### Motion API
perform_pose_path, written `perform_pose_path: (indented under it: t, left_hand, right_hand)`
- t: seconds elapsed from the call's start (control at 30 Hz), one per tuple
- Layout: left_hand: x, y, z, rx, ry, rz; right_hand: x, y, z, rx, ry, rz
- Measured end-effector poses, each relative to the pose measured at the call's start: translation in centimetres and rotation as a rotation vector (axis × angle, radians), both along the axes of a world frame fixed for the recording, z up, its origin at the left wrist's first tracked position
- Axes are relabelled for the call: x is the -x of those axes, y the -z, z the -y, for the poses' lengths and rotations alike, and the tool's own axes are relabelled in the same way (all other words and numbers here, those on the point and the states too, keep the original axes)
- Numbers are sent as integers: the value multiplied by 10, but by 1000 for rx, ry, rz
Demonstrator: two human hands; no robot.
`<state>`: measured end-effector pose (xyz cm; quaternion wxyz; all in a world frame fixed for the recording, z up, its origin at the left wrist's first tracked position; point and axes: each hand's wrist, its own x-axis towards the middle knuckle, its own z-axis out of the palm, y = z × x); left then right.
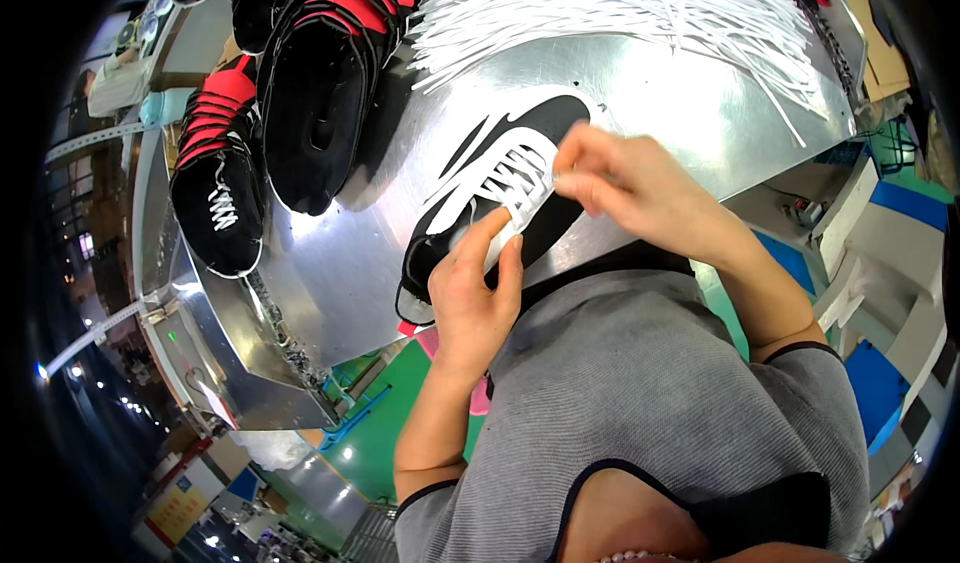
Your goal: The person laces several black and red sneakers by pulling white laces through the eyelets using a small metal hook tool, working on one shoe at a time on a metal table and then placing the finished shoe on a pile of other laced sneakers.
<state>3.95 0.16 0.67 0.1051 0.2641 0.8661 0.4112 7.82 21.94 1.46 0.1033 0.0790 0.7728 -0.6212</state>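
A black-and-white shoe upper (565, 123) lies slanted on the metal table in front of me. White shoelace (515, 175) crosses its opening in a zigzag. My left hand (470, 298) is closed on the near end of the lacing, thumb and index finger gripping the shoe upper's white edge. At the far right end of the eyelet row, my right hand (640, 188) pinches with thumb and forefinger. Its fingertips are against the lacing, and what lies between them is too small to make out.
A large bundle of loose white laces (610, 13) spreads along the table's far side. Stacked black-and-red shoe uppers (320, 113) stand at the left, beside another black-and-red upper (215, 188) with white lacing. The metal table's (330, 293) near edge runs just before my body.
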Motion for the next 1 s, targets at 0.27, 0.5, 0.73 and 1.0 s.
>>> perform_pose_path:
  t: [0.27, 0.5, 0.73, 1.0]
  left_hand:
    - [10, -23, 25, 441, 272, -51]
    - [-42, 11, 77, 114, -109, -792]
    - [-79, 46, 96, -1129, -529, 801]
    - [-20, -52, 144, -1259, -402, 376]
  right_hand:
    - [31, 63, 30, -316, 340, -544]
    - [9, 45, 33, -173, 293, -405]
    - [18, 39, 64, 20, 183, -262]
    - [23, 38, -6, -403, 22, -632]
